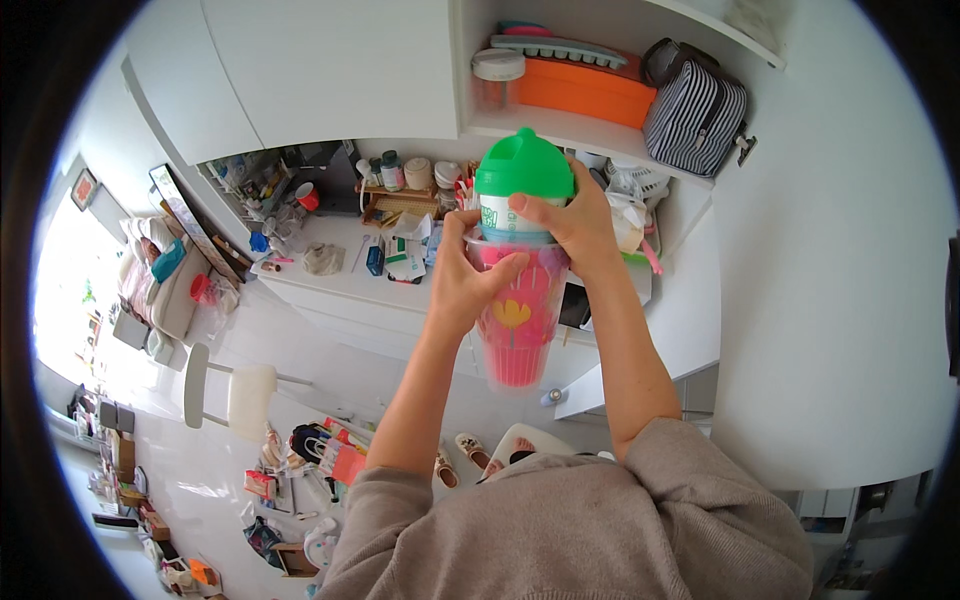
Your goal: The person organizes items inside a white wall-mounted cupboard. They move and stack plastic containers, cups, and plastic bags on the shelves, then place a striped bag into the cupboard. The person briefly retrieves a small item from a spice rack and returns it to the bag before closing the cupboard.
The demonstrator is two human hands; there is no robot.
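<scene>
In front of me, a stack of plastic cups is held up in both hands. My left hand grips the clear outer cup near its rim; it has a yellow flower print and pink cups show through its wall. Around the upper cup, white with green print and a domed green lid, is my right hand. The base of the upper cup sits in the mouth of the stack. My right fingers are partly hidden behind the lid and cup.
An open cabinet shelf above holds an orange box, a striped bag and a lidded clear jar. Below, the white counter bears bottles, papers and bags. A cabinet door stands at the right. Slippers lie on the floor.
</scene>
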